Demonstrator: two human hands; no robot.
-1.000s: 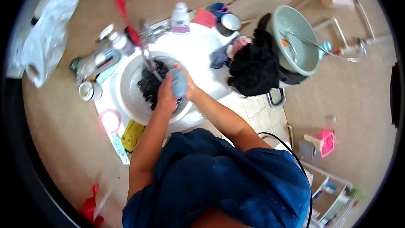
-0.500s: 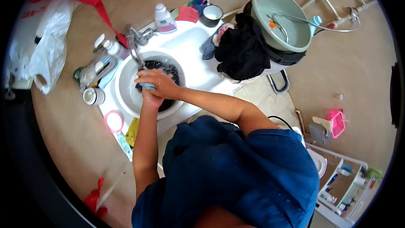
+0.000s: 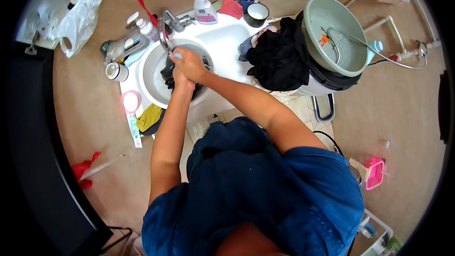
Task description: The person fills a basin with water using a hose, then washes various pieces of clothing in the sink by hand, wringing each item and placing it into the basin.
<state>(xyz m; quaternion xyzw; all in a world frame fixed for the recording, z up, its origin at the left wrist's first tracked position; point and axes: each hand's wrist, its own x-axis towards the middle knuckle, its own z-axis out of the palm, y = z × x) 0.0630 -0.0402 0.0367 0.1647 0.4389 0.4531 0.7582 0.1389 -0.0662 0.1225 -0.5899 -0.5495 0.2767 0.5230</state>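
Note:
My two hands are pressed together over a white basin [image 3: 147, 83] in the sink, under the faucet [image 3: 164, 33]. My right hand [image 3: 190, 64] lies on top, closed around a small light blue piece [image 3: 177, 55] that looks like a bar of soap. Just below it, my left hand [image 3: 182, 81] is closed against the right palm; its fingers are mostly hidden, and I cannot make out what they hold. Dark wet cloth [image 3: 168, 72] lies in the water beneath both hands.
Black clothes [image 3: 279, 57] are heaped right of the sink, beside a pale green basin [image 3: 353, 64] with a shower hose. A detergent bottle [image 3: 205, 10] and an enamel mug [image 3: 257, 15] stand along the back. A pump bottle [image 3: 148, 30] and a jar [image 3: 116, 72] are at the left.
My hands have shifted up and right within the basin, toward the faucet. Less of the light blue piece shows now. The view has tilted, so the surroundings sit differently in the picture.

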